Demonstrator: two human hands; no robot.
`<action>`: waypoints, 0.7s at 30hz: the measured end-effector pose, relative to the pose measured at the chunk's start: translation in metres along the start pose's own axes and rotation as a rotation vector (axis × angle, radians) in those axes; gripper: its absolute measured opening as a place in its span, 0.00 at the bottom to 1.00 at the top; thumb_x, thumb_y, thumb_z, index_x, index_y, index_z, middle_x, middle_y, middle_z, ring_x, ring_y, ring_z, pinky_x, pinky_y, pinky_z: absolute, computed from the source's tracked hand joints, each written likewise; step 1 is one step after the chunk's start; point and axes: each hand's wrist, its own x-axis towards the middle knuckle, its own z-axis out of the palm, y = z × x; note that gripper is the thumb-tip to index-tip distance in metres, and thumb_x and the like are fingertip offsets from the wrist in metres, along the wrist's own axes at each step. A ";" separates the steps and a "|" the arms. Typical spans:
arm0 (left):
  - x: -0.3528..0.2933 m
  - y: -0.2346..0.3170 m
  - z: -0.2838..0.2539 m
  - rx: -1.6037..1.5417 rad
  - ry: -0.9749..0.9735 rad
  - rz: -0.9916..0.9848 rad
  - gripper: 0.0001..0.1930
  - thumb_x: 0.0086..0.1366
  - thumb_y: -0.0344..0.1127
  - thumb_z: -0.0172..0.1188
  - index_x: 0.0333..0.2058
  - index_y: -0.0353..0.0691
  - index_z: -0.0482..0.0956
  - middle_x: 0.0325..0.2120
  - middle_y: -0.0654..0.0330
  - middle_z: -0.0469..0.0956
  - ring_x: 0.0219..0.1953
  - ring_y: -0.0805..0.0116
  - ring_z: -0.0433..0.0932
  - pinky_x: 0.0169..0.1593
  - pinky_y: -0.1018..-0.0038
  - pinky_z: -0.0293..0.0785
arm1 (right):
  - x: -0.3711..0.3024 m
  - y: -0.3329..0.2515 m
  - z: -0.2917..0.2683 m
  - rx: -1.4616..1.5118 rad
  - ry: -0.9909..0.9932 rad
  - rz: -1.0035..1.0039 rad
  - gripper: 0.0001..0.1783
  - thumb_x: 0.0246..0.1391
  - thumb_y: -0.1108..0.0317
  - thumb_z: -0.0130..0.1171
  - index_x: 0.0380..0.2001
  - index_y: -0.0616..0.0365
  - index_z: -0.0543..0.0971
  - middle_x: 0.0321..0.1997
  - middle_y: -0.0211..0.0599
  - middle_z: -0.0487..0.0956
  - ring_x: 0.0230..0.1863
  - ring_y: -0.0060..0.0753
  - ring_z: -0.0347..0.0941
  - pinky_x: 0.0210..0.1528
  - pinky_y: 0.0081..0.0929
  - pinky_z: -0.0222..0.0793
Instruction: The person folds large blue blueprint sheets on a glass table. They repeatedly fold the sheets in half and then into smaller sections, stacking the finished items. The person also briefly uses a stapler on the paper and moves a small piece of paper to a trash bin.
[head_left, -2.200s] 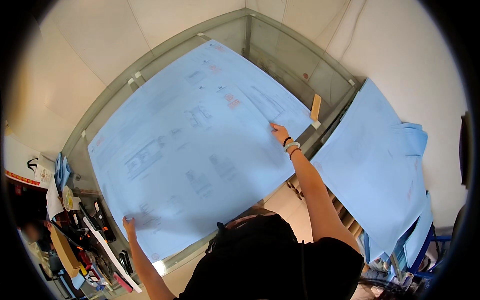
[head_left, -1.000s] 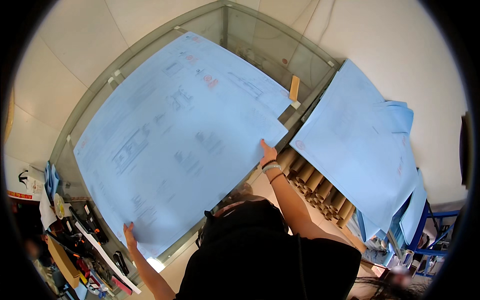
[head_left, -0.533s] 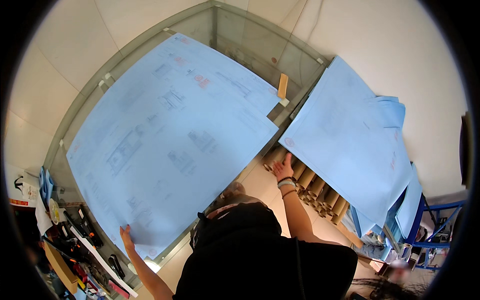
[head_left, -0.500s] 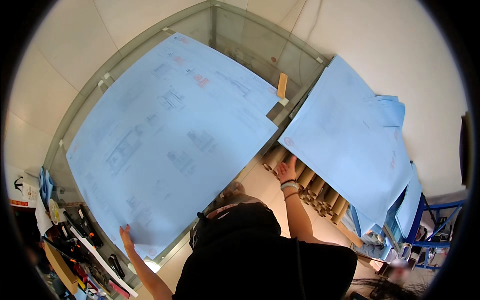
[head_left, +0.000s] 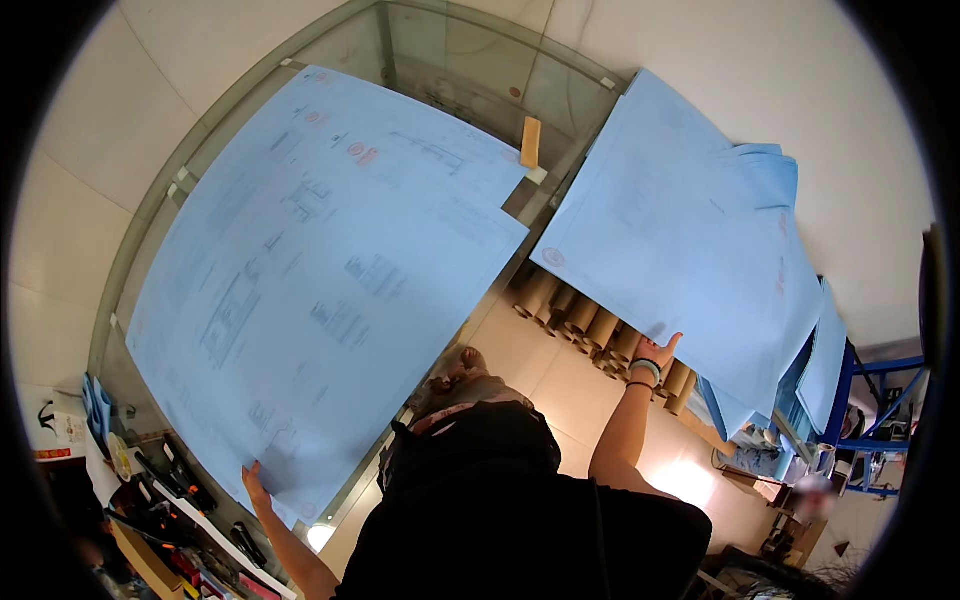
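Under the left fingers (head_left: 252,471) lies a sheet (head_left: 330,270) of smooth, matt blue paper. By the right fingers (head_left: 673,346), a stack (head_left: 660,220) looks the same, wrinkled at its far side. Left of these, the tubes (head_left: 602,330) appear dull cardboard. Beyond both, the table (head_left: 480,50) shows clear glass. Between them, the top (head_left: 530,530) is matt cloth; the floor (head_left: 685,480) is glossy tile.

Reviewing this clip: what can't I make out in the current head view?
All in the head view:
- Right hand: too small to tell how its fingers meet the stacked blue sheets.
- Left hand: too small to judge its grip on the printed blue sheet.
- Cardboard tubes: far ends hidden by the stacked blue sheets.
- Printed lines: too fine and faint.
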 end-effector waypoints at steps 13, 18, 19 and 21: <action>0.008 0.000 -0.011 -0.146 -0.081 -0.131 0.28 0.58 0.39 0.61 0.56 0.38 0.66 0.49 0.58 0.72 0.51 0.60 0.71 0.55 0.65 0.67 | 0.057 -0.065 -0.024 -0.100 -0.040 0.092 0.21 0.53 0.64 0.64 0.49 0.59 0.75 0.50 0.38 0.77 0.51 0.42 0.72 0.55 0.45 0.70; 0.003 0.012 -0.012 -0.266 -0.172 -0.252 0.28 0.60 0.42 0.60 0.57 0.39 0.66 0.52 0.58 0.71 0.54 0.57 0.69 0.57 0.62 0.65 | 0.069 -0.081 -0.029 -0.309 -0.133 0.171 0.16 0.56 0.76 0.57 0.48 0.62 0.73 0.50 0.41 0.77 0.52 0.39 0.72 0.54 0.39 0.73; 0.005 0.014 -0.011 -0.307 -0.197 -0.290 0.28 0.60 0.42 0.59 0.57 0.39 0.67 0.52 0.58 0.71 0.54 0.57 0.69 0.57 0.62 0.65 | 0.071 -0.086 -0.026 -0.350 -0.137 0.182 0.17 0.56 0.76 0.57 0.50 0.61 0.72 0.51 0.41 0.76 0.53 0.40 0.71 0.55 0.40 0.73; 0.008 0.015 -0.008 -0.336 -0.229 -0.322 0.28 0.60 0.43 0.60 0.57 0.40 0.67 0.51 0.58 0.72 0.53 0.57 0.70 0.56 0.62 0.66 | 0.072 -0.093 -0.019 -0.423 -0.139 0.171 0.19 0.56 0.77 0.56 0.52 0.61 0.71 0.51 0.41 0.75 0.54 0.41 0.71 0.55 0.41 0.73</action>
